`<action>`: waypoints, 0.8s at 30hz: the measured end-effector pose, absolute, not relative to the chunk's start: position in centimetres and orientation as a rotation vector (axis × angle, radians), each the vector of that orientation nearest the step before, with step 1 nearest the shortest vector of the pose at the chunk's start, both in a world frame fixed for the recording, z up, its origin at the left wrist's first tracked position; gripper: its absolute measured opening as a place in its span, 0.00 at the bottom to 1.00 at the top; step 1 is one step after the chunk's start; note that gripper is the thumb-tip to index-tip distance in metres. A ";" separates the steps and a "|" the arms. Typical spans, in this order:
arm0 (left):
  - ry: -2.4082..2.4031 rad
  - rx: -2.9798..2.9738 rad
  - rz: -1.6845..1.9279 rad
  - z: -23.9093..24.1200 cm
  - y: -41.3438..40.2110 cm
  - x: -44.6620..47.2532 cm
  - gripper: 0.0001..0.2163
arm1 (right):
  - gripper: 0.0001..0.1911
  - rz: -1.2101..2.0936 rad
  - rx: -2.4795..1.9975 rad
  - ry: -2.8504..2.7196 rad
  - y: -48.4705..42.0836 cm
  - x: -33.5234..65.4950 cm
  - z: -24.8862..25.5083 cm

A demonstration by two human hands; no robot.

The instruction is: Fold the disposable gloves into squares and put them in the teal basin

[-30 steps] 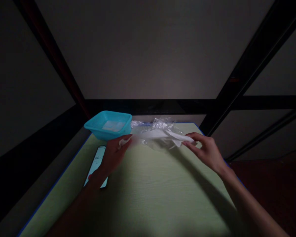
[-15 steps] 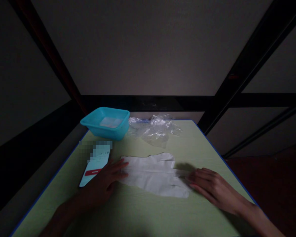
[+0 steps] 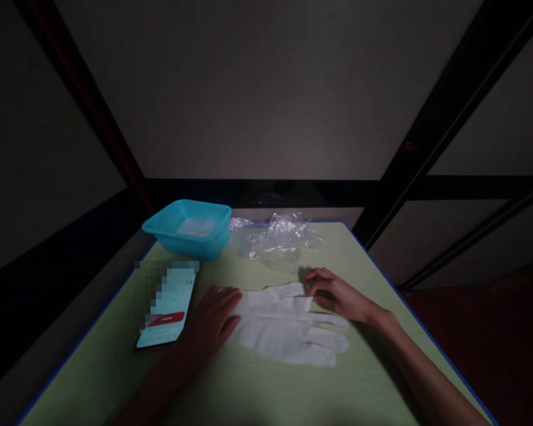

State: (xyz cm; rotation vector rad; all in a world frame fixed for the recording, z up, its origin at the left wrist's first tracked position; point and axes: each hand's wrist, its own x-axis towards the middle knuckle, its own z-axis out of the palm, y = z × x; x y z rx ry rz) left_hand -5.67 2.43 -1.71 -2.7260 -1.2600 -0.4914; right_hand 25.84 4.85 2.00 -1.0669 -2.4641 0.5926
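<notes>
A white glove [image 3: 279,325] lies on the table, its cuff toward the left and its fingers toward the right. Several glove fingers are spread out flat, while the one at the far edge is still folded over at its tip. My left hand [image 3: 215,319] rests on the cuff, fingers stretched out and thumb apart. At the far right corner of the glove, my right hand [image 3: 337,296] has its fingers curled and pinches the folded glove finger; the tip is partly hidden by my fingers.
A phone [image 3: 169,307] with a lit screen lies left of my left hand. Behind it stands a blue plastic basket [image 3: 195,245] with something white inside. A crumpled clear plastic bag [image 3: 278,239] lies at the table's [image 3: 257,396] back edge, near the wall [image 3: 257,89].
My right hand has moved from the glove's middle fingers to its far corner, and those glove fingers now lie straightened. The left hand has shifted slightly, staying on the cuff.
</notes>
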 end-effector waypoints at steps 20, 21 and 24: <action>-1.298 -2.649 -0.480 -2.5 2.2 -6.7 0.18 | 0.07 0.592 -1.316 -2.355 3.8 27.0 2.7; -1.286 -2.640 -0.495 -2.5 2.3 -6.7 0.18 | 0.06 0.572 -1.283 -2.338 3.8 27.0 2.8; -1.217 -2.641 -0.569 -2.0 2.3 -6.9 0.16 | 0.07 0.629 -1.189 -2.319 3.3 26.9 3.5</action>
